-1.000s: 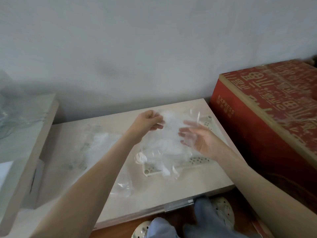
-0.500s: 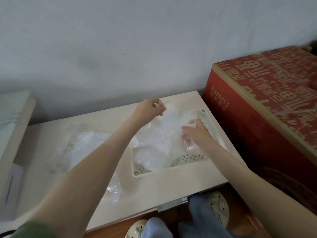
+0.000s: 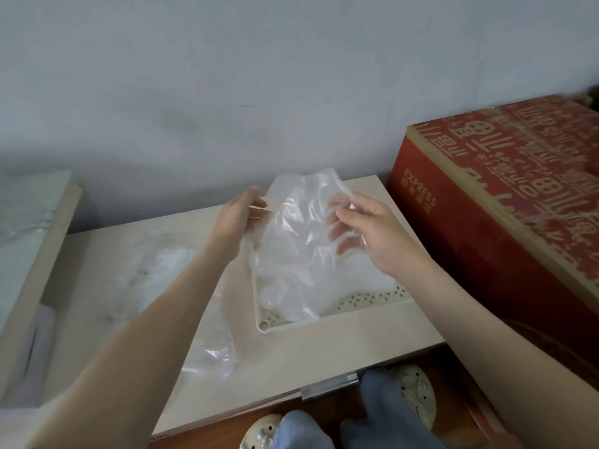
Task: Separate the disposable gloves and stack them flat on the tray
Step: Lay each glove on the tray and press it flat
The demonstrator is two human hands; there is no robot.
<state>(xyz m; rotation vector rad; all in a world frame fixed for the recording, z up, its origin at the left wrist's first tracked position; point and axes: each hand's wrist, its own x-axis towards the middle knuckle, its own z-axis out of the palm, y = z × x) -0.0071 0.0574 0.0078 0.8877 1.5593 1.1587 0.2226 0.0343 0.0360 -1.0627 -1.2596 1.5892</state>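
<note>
I hold 1 clear disposable glove (image 3: pixel 296 228) up between my 2 hands, above the far half of the tray (image 3: pixel 337 315). My left hand (image 3: pixel 238 218) pinches the glove's left edge, thumb and fingertips (image 3: pixel 256 204) closed together on the film. My right hand (image 3: pixel 372 236) pinches the upper right edge between thumb and forefinger. Its other fingers are loosely curled behind the plastic and show through it. The film hangs crumpled between my fingers. Its top stands just above them and its lower part drops toward the tray, but I cannot tell whether it touches what lies there.

Below my fingers, the tray sits on the pale table (image 3: pixel 324 351), and its dotted floor shows bare at the corner under my right wrist. A layer of gloves (image 3: pixel 288 296) lies in it, spread over the part beneath my left fingers.

Out past my left forearm, more clear plastic (image 3: pixel 168 270) lies in a loose heap on the table, well apart from either set of fingers. A red box (image 3: pixel 502 228) stands beyond my right hand, just beside the table's edge.
</note>
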